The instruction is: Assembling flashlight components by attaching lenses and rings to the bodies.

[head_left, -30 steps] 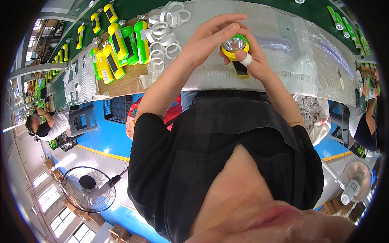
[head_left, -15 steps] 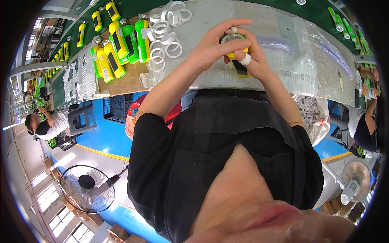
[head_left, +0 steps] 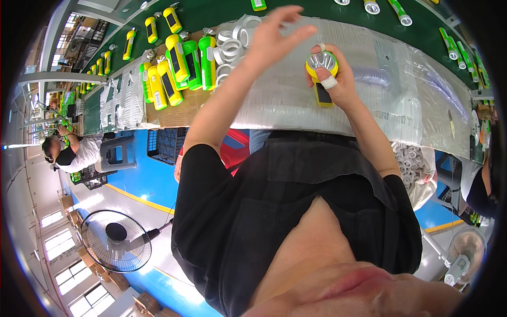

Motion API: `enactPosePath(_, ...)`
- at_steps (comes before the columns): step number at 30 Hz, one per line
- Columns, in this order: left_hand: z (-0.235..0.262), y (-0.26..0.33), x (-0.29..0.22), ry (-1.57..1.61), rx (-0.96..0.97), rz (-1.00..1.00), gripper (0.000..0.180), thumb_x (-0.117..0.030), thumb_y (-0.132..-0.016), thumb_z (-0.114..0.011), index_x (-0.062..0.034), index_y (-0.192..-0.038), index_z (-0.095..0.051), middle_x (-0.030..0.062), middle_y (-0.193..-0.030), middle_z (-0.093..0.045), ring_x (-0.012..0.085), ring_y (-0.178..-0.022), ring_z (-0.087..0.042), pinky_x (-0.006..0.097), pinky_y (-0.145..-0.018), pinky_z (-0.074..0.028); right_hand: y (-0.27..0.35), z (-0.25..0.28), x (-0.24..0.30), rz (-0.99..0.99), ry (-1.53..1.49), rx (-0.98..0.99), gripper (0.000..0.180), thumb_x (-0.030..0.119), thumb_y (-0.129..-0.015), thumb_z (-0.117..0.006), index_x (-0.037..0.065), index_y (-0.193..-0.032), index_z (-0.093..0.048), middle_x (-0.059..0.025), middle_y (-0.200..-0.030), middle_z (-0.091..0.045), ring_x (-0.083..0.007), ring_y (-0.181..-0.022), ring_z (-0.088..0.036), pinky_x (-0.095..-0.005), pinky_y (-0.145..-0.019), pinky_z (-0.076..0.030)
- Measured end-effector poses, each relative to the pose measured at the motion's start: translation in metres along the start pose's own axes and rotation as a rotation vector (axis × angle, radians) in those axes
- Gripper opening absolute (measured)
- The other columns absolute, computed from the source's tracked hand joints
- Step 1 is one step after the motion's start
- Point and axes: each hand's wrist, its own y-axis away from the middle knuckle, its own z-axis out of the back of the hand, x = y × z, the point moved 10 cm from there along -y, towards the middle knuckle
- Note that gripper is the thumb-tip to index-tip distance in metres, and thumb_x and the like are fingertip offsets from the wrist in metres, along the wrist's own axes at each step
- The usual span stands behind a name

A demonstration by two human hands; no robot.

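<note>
In my right hand [head_left: 342, 79] is a yellow flashlight [head_left: 324, 94], its shiny round reflector end up and its dark panel toward me. Two of that hand's fingers wear white wraps. My left hand [head_left: 275, 38] is raised apart from it, fingers spread and nothing in them, over the table beside a pile of white plastic rings [head_left: 231, 48]. Left of the rings lie several yellow and green flashlights [head_left: 178, 59], close together and partly on top of each other.
A plastic-covered table [head_left: 280, 108] bears clear stacked lenses or rings [head_left: 372, 76] on its right. Beyond runs a green conveyor [head_left: 317, 9] with more flashlights. A sack of white rings [head_left: 411, 161] hangs near my right elbow. A fan [head_left: 115, 239] stands behind left; a person [head_left: 76, 150] sits far left.
My left hand has let go of the flashlight and moved up and left, its fingers opening. My right hand keeps the flashlight. The whole view has shifted slightly; more flashlights show on the conveyor.
</note>
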Motion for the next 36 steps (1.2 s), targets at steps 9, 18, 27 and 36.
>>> enactPosePath(9,0.022,-0.037,0.141,-1.037,0.594,0.451,0.061,-0.054,-0.075,-0.067,-0.0159,-0.122,-0.063,0.0055,-0.108,-0.069,0.0249,-0.103,-0.065,0.038,-0.084,-0.053,-0.012,0.008,-0.002,0.055,0.040,-0.065,0.034,0.017,-0.092,-0.065,0.008,-0.121,-0.048,-0.0068,-0.085,-0.061,-0.0124,-0.071,-0.058,-0.0266,-0.064,-0.049)
enactPosePath(18,0.022,-0.008,-0.006,0.579,0.169,0.116,0.032,-0.013,-0.078,-0.079,-0.0051,-0.106,-0.064,0.0120,-0.102,-0.065,0.0248,-0.088,-0.063,0.032,-0.075,-0.053,-0.015,0.013,-0.003,0.038,0.018,-0.090,0.031,0.017,-0.093,-0.061,0.007,-0.120,-0.049,-0.0071,-0.086,-0.061,-0.0131,-0.073,-0.059,-0.0275,-0.067,-0.050)
enactPosePath(27,0.014,0.033,-0.079,0.062,0.077,-0.247,0.025,-0.020,-0.070,-0.086,-0.0147,-0.093,-0.076,0.0057,-0.107,-0.060,0.0200,-0.093,-0.062,0.030,-0.076,-0.052,-0.014,0.011,-0.002,0.098,0.064,-0.033,0.042,0.033,-0.097,-0.054,0.005,-0.126,-0.045,-0.0091,-0.102,-0.059,-0.0170,-0.076,-0.062,-0.0303,-0.070,-0.050)
enactPosePath(36,0.004,0.031,-0.101,0.008,0.143,-0.325,0.030,-0.024,-0.069,-0.085,-0.0149,-0.096,-0.075,0.0063,-0.106,-0.061,0.0230,-0.092,-0.062,0.033,-0.076,-0.053,-0.007,0.032,0.051,0.385,0.315,-0.104,0.047,0.032,-0.095,-0.061,0.010,-0.135,-0.050,-0.0031,-0.121,-0.063,-0.0209,-0.106,-0.063,-0.0312,-0.093,-0.049)
